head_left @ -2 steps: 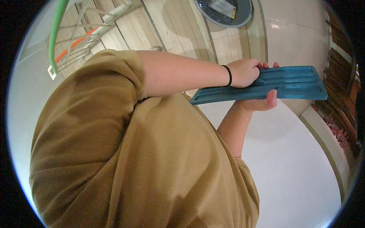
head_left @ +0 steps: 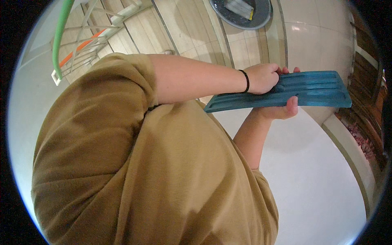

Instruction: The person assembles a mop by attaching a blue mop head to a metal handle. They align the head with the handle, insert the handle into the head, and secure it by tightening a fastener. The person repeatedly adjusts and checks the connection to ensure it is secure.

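Note:
A long blue plastic panel point(head_left: 314, 87) with raised ridges and grooves is held up in front of my body, tilted slightly. My right hand point(head_left: 281, 112) grips it from below, the thumb over its lower edge and fingertips showing past its upper edge. My left hand point(head_left: 261, 79), with a black band point(head_left: 246, 81) round the wrist, is closed against the face of the panel. Its fingers are curled away from view, so anything inside them is hidden. Beside its knuckles, a small dark round spot shows on the panel.
A grey basin point(head_left: 261, 20) with a pale, yellow-edged item point(head_left: 239, 9) in it stands on the tiled floor ahead. At far left is a white rack point(head_left: 83, 43) with green and orange bars. Dark brown wooden furniture point(head_left: 365, 81) lines the right, by a white surface point(head_left: 310, 171).

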`<move>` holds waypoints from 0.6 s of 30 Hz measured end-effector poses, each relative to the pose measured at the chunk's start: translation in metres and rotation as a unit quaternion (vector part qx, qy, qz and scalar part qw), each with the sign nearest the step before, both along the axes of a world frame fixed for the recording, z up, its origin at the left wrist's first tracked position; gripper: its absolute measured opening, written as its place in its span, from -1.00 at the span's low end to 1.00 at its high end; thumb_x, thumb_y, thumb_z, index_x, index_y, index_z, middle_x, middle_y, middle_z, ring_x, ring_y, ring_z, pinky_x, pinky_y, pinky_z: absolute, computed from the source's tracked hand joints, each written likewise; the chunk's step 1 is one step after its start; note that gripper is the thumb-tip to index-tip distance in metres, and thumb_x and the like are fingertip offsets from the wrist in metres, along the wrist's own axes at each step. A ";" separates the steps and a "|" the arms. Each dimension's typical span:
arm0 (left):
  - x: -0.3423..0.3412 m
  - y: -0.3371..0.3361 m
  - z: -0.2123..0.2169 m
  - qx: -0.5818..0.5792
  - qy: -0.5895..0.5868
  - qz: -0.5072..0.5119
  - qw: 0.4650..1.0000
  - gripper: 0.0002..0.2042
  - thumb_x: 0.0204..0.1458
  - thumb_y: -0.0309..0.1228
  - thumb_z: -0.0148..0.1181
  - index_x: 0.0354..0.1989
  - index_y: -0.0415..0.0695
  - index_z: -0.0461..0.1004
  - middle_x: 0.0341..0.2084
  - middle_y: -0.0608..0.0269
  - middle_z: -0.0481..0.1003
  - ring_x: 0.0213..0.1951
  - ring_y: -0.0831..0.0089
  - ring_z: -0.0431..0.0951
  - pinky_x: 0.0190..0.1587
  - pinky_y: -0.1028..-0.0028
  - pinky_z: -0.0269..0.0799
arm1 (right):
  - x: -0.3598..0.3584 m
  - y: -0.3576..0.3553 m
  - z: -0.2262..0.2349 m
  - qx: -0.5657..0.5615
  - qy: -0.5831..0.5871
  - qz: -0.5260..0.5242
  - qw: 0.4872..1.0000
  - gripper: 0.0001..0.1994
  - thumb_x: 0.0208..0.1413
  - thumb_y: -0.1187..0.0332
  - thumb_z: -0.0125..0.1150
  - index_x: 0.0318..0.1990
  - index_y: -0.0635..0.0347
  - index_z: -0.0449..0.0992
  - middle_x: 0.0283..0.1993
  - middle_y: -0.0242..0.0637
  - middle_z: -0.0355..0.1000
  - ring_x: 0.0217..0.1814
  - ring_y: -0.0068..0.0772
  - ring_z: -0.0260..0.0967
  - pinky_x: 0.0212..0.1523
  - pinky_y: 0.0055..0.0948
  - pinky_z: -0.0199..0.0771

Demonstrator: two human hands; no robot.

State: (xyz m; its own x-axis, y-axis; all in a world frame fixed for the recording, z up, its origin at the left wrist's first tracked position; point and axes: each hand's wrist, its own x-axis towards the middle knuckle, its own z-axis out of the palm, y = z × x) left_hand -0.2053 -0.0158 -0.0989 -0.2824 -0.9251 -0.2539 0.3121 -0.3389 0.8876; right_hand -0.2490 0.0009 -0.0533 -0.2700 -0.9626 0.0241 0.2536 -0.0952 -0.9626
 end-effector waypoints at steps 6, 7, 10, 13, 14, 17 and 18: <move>0.002 0.001 0.005 0.002 -0.008 -0.003 1.000 -0.63 -0.05 -0.42 -0.21 -0.09 -0.28 0.38 -0.15 -0.11 0.44 -0.03 0.13 0.40 0.05 0.35 0.23 | 0.003 0.001 0.009 0.023 0.006 0.002 1.000 -0.23 -0.39 -0.01 0.03 0.01 0.37 0.21 -0.17 -0.03 0.25 -0.08 -0.13 0.23 -0.04 -0.21 0.22; 0.002 0.001 0.003 -0.002 -0.006 0.000 1.000 -0.63 -0.05 -0.42 -0.20 -0.08 -0.29 0.38 -0.15 -0.11 0.44 -0.03 0.13 0.41 0.05 0.35 0.24 | 0.004 0.001 0.009 0.028 0.008 0.006 1.000 -0.24 -0.39 -0.01 0.03 0.01 0.37 0.21 -0.17 -0.03 0.25 -0.08 -0.13 0.23 -0.05 -0.20 0.23; 0.003 -0.003 -0.006 -0.014 0.002 0.001 1.000 -0.62 -0.07 -0.42 -0.18 -0.07 -0.29 0.37 -0.16 -0.13 0.44 -0.04 0.12 0.41 0.04 0.34 0.24 | 0.000 -0.003 0.003 0.042 0.022 0.022 0.999 -0.25 -0.39 0.00 0.03 0.00 0.38 0.22 -0.17 -0.01 0.26 -0.11 -0.11 0.25 -0.07 -0.18 0.25; 0.005 -0.008 -0.017 -0.024 0.006 -0.006 1.000 -0.61 -0.08 -0.42 -0.17 -0.07 -0.31 0.36 -0.17 -0.15 0.44 -0.05 0.11 0.42 0.04 0.34 0.25 | 0.001 -0.012 -0.004 0.043 0.040 0.016 0.998 -0.27 -0.38 0.02 0.04 -0.01 0.39 0.23 -0.14 0.01 0.27 -0.14 -0.08 0.28 -0.10 -0.17 0.28; 0.004 -0.008 -0.019 -0.026 0.004 -0.002 1.000 -0.61 -0.08 -0.41 -0.17 -0.08 -0.31 0.36 -0.17 -0.16 0.43 -0.05 0.10 0.42 0.03 0.33 0.26 | 0.001 -0.013 -0.005 0.043 0.045 0.013 0.998 -0.27 -0.37 0.02 0.04 -0.02 0.39 0.23 -0.13 0.01 0.28 -0.15 -0.07 0.29 -0.10 -0.17 0.28; -0.001 -0.009 -0.025 -0.019 0.008 0.004 1.000 -0.62 -0.05 -0.47 -0.20 -0.03 -0.29 0.33 -0.14 -0.06 0.43 -0.03 0.24 0.40 0.06 0.40 0.22 | 0.003 -0.014 -0.002 0.056 0.057 0.019 0.997 -0.27 -0.37 0.04 0.04 0.00 0.39 0.21 -0.11 0.01 0.29 -0.16 -0.05 0.30 -0.10 -0.16 0.28; -0.003 -0.009 -0.028 -0.014 0.011 0.005 1.000 -0.62 -0.03 -0.51 -0.22 0.00 -0.27 0.31 -0.12 -0.01 0.42 -0.02 0.32 0.39 0.08 0.44 0.21 | 0.003 -0.015 -0.003 0.061 0.056 0.030 0.996 -0.27 -0.37 0.04 0.04 0.00 0.39 0.20 -0.10 0.01 0.29 -0.15 -0.05 0.30 -0.10 -0.15 0.28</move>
State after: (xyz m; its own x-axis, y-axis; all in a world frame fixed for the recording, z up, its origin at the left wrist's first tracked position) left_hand -0.2080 -0.0246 -0.1271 -0.2776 -0.9347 -0.2218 0.3353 -0.3107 0.8894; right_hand -0.2462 -0.0140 -0.0558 -0.2143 -0.9745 -0.0667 0.1464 0.0355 -0.9886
